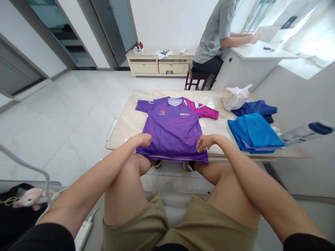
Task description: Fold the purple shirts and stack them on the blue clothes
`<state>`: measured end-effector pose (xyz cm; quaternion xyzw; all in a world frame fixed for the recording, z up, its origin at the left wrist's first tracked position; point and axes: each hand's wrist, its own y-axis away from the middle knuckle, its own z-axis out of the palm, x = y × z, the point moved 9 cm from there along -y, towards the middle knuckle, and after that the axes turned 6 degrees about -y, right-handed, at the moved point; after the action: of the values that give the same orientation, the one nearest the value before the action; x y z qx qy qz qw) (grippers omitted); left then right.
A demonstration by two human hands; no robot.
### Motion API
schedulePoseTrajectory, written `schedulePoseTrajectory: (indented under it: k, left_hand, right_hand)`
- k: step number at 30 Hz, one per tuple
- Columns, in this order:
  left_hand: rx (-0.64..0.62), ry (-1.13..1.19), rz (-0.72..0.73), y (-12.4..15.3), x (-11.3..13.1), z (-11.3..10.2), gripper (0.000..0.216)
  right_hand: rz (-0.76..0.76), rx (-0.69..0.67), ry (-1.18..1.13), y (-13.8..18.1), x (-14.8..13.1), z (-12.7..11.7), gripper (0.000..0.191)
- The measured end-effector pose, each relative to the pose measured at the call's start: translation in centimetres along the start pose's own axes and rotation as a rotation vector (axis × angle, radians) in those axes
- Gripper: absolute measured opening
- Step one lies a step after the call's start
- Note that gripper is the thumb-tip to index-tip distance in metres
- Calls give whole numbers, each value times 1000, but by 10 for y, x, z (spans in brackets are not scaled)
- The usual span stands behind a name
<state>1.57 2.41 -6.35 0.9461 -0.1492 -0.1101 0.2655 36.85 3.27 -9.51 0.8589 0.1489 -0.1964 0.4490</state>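
A purple short-sleeved jersey (pixel 174 129) lies spread front side up on the low table, its collar pointing away from me. One sleeve is plain purple; the other carries pink stripes. At the jersey's lower left side my left hand (pixel 144 139) is closed, the fingers curled in on the cloth. On the lower right side my right hand (pixel 206 142) bends down with its fingertips pinched on the fabric. The bottom hem hangs slightly over the near table edge, with shallow creases across the front.
Folded blue clothes (pixel 253 130), a dark blue garment (pixel 258 108) and a white plastic bag (pixel 237 97) occupy the right of the table (pixel 125 127). A clear bottle (pixel 306 132) stands by them. Beyond, a person (pixel 217 38) sits at a white counter (pixel 261 52).
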Motion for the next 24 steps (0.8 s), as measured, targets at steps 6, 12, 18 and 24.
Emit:
schedulePoseTrajectory:
  k: [6, 12, 18, 24]
  left_hand:
    - [121, 6, 3, -10, 17, -20, 41]
    - [100, 36, -55, -26, 17, -10, 75]
    - [49, 89, -84, -36, -1, 8, 101]
    - [62, 100, -103, -44, -10, 14, 105]
  right_hand:
    - [-155, 367, 221, -8, -19, -41, 28]
    - [-83, 378, 246, -26, -20, -25, 76]
    - [26, 288, 228, -35, 6, -14, 88]
    - [58, 260, 241, -37, 20, -20, 81]
